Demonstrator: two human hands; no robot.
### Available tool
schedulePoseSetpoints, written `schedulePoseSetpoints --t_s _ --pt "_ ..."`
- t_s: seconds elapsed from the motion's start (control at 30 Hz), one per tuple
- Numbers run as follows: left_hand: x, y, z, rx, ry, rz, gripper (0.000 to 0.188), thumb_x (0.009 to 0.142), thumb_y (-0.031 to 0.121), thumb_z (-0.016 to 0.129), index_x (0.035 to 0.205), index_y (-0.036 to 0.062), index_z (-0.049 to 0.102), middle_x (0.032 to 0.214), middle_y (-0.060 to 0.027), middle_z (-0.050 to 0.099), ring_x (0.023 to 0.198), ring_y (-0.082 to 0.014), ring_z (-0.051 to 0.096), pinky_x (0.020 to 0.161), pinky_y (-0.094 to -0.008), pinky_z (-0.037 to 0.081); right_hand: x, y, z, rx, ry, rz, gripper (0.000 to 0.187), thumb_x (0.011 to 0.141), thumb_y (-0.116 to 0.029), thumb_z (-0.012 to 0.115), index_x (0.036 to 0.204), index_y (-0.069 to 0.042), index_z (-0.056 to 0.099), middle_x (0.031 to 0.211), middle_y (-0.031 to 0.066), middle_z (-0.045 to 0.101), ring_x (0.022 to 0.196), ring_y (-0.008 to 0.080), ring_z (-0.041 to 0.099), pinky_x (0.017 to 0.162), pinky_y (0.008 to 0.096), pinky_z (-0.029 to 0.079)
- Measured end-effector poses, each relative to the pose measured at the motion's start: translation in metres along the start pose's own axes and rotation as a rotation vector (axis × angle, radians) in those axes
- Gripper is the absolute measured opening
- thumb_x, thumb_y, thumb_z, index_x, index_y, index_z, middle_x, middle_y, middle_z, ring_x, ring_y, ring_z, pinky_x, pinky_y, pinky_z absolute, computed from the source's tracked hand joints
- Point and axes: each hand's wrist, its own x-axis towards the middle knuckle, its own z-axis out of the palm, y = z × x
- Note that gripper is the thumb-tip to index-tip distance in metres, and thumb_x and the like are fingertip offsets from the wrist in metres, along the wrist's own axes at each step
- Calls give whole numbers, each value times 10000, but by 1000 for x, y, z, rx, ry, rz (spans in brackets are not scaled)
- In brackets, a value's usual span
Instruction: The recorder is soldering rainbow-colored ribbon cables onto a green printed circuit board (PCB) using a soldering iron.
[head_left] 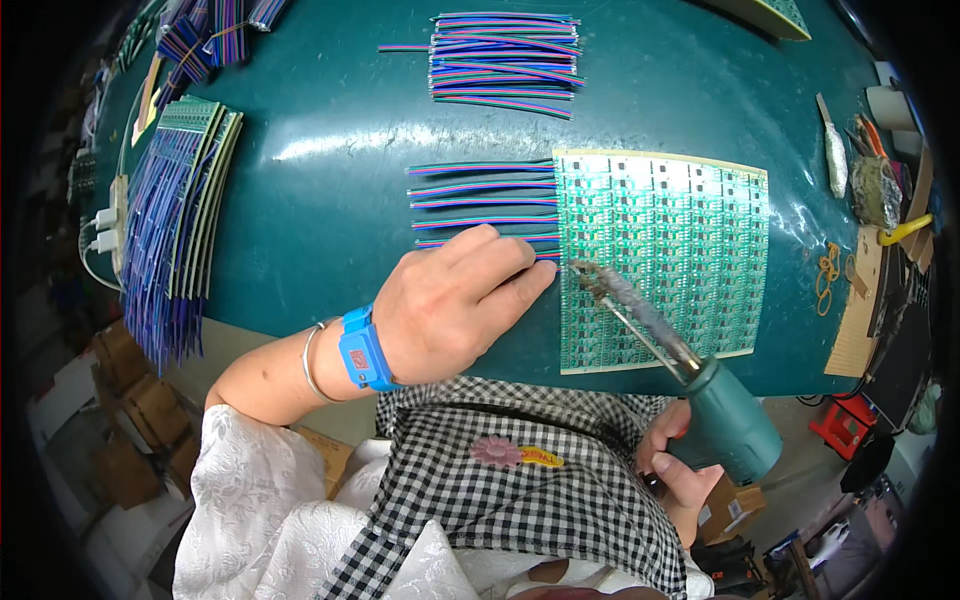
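Note:
My left hand (450, 300), with a blue wrist strap, pinches a multicoloured ribbon wire (548, 256) against the left edge of a green circuit board panel (665, 270). Above it, several similar ribbon wires (485, 196) stick out leftward from the same edge, roughly parallel. My right hand (684, 476) is wrapped around the handle of a green soldering gun (732, 418), partly hidden by the gun's body. The gun's tip (588, 275) is over the panel's left margin, close beside the pinched wire; whether it touches cannot be seen.
A pile of loose ribbon wires (505, 65) lies at the far middle of the green table (330, 220). Stacked panels with wires (190, 200) hang over the left edge. Rubber bands (827, 278), cardboard (855, 310) and a white-wrapped tool (834, 150) are at right.

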Motion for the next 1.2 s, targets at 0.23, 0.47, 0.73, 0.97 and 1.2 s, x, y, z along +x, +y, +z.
schedulePoseSetpoints --t_s 0.23,0.47,0.73,0.97,1.2 --pt "0 -1 0 5 -22 6 379 687 -39 738 1065 -19 738 929 -99 660 704 -237 623 546 -339 502 -2 -14 16 96 162 72 510 721 -82 767 1122 95 507 673 108 532 491 182 531 437 314 475" --pt "0 -1 0 -8 -8 10 383 687 -41 739 1069 -20 737 928 -100 660 699 -233 618 551 -334 499 -5 -9 2 -17 5 87 362 770 -54 762 1070 -15 564 776 55 592 711 162 580 664 300 484" --pt "1 -2 0 -1 1 34 369 678 -23 752 1047 -21 751 933 -99 665 692 -219 610 547 -325 494 -5 5 3 -26 77 34 409 720 -74 796 1025 16 539 790 108 554 556 175 532 482 302 468" --pt "1 -1 -2 36 -23 45 410 643 -4 739 1052 -25 752 946 -101 667 692 -218 605 524 -319 490 -2 -20 8 123 52 103 357 766 -67 753 1056 9 559 748 89 554 645 175 565 579 297 465" --pt "1 -2 -1 33 -22 65 423 638 1 734 1059 -37 745 958 -112 664 698 -221 606 520 -315 492 -6 -6 -4 -20 -3 77 434 759 -58 756 1138 17 561 753 85 571 669 166 566 598 294 467"
